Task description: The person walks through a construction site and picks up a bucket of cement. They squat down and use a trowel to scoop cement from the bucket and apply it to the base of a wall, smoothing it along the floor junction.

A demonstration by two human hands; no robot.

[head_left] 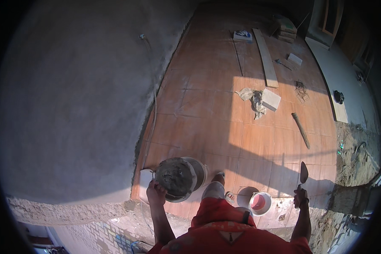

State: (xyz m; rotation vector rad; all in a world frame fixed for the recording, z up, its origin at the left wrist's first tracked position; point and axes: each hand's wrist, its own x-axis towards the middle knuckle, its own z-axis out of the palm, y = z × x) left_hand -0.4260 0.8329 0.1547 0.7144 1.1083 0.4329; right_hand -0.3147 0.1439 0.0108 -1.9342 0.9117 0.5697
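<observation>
My left hand [155, 192] is closed on the rim or handle of a bucket of wet grey mortar [173, 175], at the lower left. Another round container [198, 167] shows partly behind it. My right hand [300, 197] grips a trowel [302, 182] by its handle, blade pointing forward, out to the right of my body. A smaller white bucket [260, 203] with a red inside stands on the floor by my feet, between my body and that hand.
Tiled floor [186, 127] runs along a grey plastered wall [72, 93] with a cable beside it. Ahead lie a long board [264, 57], rags [258, 103], a white block [271, 100], a wooden stick [300, 130] and stacked bags [286, 29]. Rough broken ground [351, 156] borders the right.
</observation>
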